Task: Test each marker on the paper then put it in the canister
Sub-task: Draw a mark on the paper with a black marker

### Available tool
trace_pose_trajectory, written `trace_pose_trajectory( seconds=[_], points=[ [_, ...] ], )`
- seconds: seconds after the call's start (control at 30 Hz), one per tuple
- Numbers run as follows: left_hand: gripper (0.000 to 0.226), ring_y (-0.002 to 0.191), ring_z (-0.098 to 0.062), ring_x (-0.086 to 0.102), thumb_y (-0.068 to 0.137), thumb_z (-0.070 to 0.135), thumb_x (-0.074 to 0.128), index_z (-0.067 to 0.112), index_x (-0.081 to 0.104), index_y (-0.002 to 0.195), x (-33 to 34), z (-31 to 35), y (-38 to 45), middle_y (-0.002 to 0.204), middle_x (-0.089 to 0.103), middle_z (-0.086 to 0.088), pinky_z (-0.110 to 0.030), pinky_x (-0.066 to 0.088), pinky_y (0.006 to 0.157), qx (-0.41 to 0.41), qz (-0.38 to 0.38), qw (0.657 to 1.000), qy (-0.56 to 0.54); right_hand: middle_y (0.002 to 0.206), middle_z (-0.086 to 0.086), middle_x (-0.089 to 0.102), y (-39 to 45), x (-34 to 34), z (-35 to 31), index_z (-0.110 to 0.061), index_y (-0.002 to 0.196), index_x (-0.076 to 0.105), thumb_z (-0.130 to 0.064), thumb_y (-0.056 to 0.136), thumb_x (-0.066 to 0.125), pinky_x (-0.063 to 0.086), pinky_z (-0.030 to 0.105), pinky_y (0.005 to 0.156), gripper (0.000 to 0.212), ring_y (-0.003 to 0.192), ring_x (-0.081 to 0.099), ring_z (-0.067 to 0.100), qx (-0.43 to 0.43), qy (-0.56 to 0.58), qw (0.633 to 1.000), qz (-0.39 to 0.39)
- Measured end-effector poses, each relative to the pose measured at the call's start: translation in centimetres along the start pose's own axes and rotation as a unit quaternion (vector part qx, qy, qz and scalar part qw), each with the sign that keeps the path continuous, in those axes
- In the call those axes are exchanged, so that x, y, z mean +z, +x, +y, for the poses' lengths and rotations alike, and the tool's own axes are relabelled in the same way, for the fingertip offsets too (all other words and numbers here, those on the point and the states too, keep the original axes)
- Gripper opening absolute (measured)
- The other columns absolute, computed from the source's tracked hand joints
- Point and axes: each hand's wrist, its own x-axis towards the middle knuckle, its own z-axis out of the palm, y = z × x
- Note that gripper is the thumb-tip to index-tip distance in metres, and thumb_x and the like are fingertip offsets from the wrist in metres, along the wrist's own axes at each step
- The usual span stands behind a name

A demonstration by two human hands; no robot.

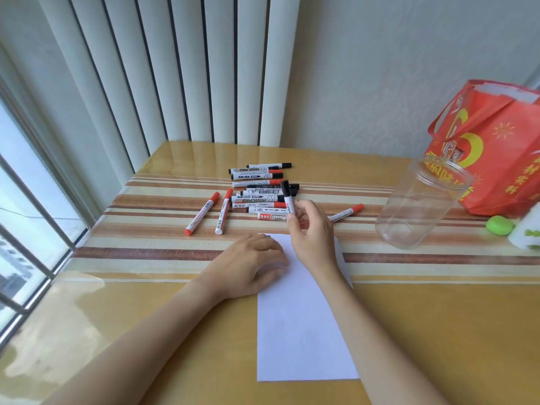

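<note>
A white sheet of paper (298,331) lies on the table in front of me. My left hand (248,267) rests flat on its upper left corner. My right hand (312,232) holds a black-capped whiteboard marker (287,197) upright above the paper's top edge, cap still on and pointing up. Behind it lies a pile of several red and black markers (257,188), with two red ones (203,213) loose to the left and one red marker (346,213) to the right. A clear empty plastic canister (418,206) stands open at the right.
A red gift bag (496,153) stands behind the canister. A green round object (499,225) and a white container (529,229) sit at the right edge. Vertical blinds and a window bound the table at the back and left. A striped runner (146,229) crosses the table.
</note>
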Motion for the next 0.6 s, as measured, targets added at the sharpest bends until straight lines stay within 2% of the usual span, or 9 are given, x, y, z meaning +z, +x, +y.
trace_pose_trajectory(
  seconds=[0.13, 0.3, 0.4, 0.53, 0.6],
  points=[
    [0.022, 0.103, -0.016, 0.059, 0.094, 0.032, 0.063, 0.025, 0.069, 0.114, -0.2, 0.1, 0.1, 0.115, 0.063, 0.007, -0.033, 0.048, 0.093, -0.023, -0.020, 0.999, -0.016, 0.085, -0.002, 0.069, 0.8, -1.8, -0.7, -0.011, 0.095, 0.060, -0.008, 0.093, 0.066, 0.054, 0.039, 0.074, 0.007, 0.080, 0.065, 0.017, 0.041, 0.018, 0.999, 0.001],
    [0.025, 0.107, -0.016, 0.056, 0.089, 0.031, 0.060, 0.027, 0.066, 0.113, -0.4, 1.1, 0.4, 0.114, 0.060, 0.007, -0.035, 0.045, 0.096, -0.052, -0.036, 0.998, -0.001, 0.082, -0.006, 0.069, 2.2, -5.4, -1.9, -0.013, 0.099, 0.058, -0.010, 0.093, 0.067, 0.057, 0.045, 0.075, 0.011, 0.076, 0.069, 0.015, 0.068, 0.003, 0.997, -0.018],
    [0.027, 0.112, -0.016, 0.053, 0.088, 0.031, 0.058, 0.029, 0.064, 0.114, -0.4, 1.6, 0.3, 0.117, 0.058, 0.008, -0.038, 0.043, 0.099, -0.072, -0.041, 0.997, -0.001, 0.088, -0.008, 0.067, 3.2, -7.8, -2.5, -0.020, 0.117, 0.051, -0.012, 0.092, 0.066, 0.060, 0.050, 0.068, 0.030, 0.076, 0.072, 0.018, 0.051, -0.017, 0.999, -0.003],
    [0.028, 0.112, -0.017, 0.052, 0.087, 0.028, 0.059, 0.030, 0.062, 0.115, -0.5, 2.0, 0.2, 0.118, 0.057, 0.008, -0.040, 0.042, 0.099, -0.081, -0.049, 0.995, 0.008, 0.085, -0.001, 0.070, 5.1, -12.8, -3.8, -0.021, 0.148, 0.031, -0.004, 0.094, 0.060, 0.058, 0.035, 0.070, 0.064, 0.075, 0.072, 0.019, -0.010, -0.047, 0.994, 0.095],
    [0.028, 0.110, -0.018, 0.053, 0.087, 0.029, 0.058, 0.029, 0.062, 0.115, -0.5, 2.2, 0.1, 0.117, 0.057, 0.007, -0.040, 0.043, 0.098, -0.084, -0.052, 0.995, 0.013, 0.087, 0.006, 0.071, 6.3, -15.4, -3.8, -0.029, 0.150, 0.029, -0.003, 0.095, 0.054, 0.058, 0.038, 0.069, 0.066, 0.075, 0.071, 0.020, -0.034, -0.071, 0.986, 0.149]
  ],
)
